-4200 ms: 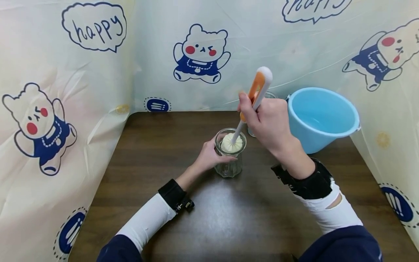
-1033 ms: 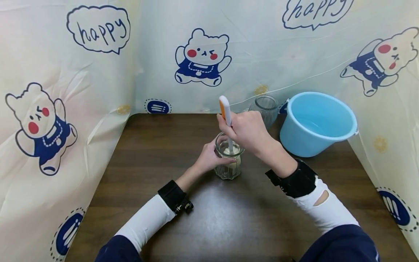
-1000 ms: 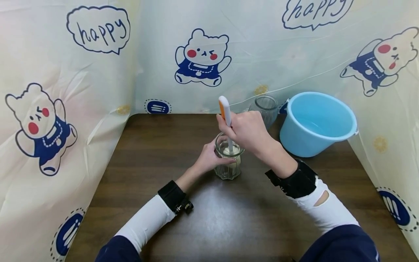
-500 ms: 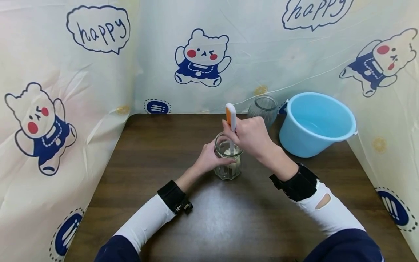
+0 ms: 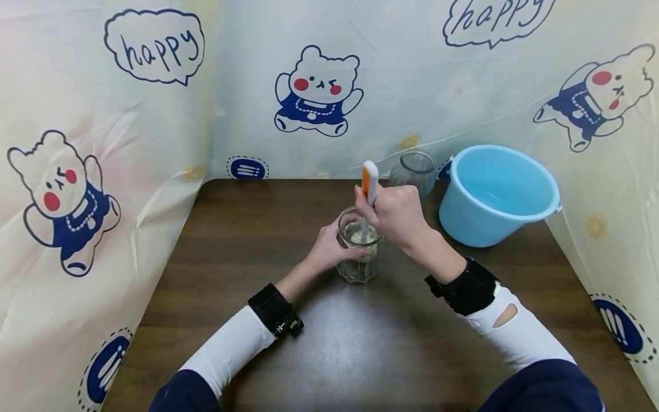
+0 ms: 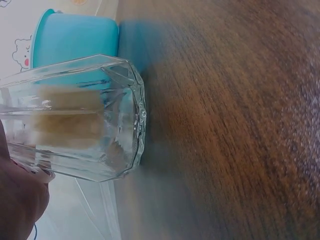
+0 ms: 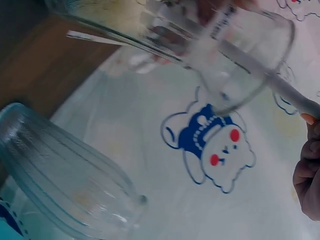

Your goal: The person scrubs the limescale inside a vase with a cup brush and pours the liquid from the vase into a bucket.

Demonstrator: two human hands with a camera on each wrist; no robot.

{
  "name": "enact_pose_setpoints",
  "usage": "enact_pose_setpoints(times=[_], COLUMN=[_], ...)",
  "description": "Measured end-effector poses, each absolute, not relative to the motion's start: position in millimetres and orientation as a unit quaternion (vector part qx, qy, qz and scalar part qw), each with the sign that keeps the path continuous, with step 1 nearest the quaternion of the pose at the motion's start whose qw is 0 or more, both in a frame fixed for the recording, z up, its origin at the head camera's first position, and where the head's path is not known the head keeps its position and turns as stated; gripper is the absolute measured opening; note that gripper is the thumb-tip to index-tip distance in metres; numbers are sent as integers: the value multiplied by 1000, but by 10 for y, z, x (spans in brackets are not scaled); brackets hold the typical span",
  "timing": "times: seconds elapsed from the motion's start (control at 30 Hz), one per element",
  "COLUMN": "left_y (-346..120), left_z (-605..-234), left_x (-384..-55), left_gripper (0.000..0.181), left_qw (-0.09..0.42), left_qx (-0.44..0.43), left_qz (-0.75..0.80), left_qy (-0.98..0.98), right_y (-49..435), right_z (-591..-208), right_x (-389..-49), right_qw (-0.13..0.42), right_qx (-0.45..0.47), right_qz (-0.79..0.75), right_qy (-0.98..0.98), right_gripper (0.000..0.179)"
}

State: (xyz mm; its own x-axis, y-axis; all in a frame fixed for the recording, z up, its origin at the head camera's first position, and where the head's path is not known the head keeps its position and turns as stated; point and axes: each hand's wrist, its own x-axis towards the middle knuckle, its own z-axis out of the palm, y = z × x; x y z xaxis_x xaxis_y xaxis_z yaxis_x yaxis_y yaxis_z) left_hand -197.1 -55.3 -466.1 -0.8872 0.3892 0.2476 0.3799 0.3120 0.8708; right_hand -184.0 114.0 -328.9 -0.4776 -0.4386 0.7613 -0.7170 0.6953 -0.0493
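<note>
Head view: gripping the glass jar [image 5: 358, 270], left of the blue bucket [image 5: 467, 220], with left hand [image 5: 328, 247]; clasping the brush [image 5: 371, 184], pale head [image 6: 70, 117] inside the jar, with right hand [image 5: 395, 213]. Best to brace the jar upright and twist gently.

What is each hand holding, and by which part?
The left hand grips the glass jar around its upper part; the right hand holds the brush by its orange-and-white handle.

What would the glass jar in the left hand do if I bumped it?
The glass jar looks clear and hard, so it might crack if dropped. Its sides look flat and angled, so it probably wouldn't roll smoothly. The left hand grips it, so a gentle bump may not tip it.
</note>
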Motion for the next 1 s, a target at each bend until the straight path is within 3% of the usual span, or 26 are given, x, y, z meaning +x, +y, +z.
enact_pose_setpoints(times=[0.2, 0.37, 0.63, 0.77, 1.0], left_y=[-562, -566, -554, -561, -548], left_z=[-4640, -4662, -4688, -4708, -4700], left_x=[-1988, -1978, -1986, -1988, -1992], left_gripper=[75, 74, 76, 75, 75], left_qw=[-11, -3, -19, -20, -22], left_qx=[235, 227, 231, 234, 237], left_qz=[539, 535, 526, 526, 525], left_qy=[809, 814, 818, 817, 817], right_y=[1106, 1102, 1127, 1122, 1150], right_z=[-3264, -3393, -3207, -3307, -3364], right_x=[-1800, -1814, -1779, -1824, -1877], right_qw=[431, 424, 447, 440, 432], right_qx=[341, 330, 319, 304, 294], right_qz=[204, 203, 255, 263, 292], right_qy=[-810, -819, -796, -803, -801], right_gripper=[39, 37, 40, 42, 36])
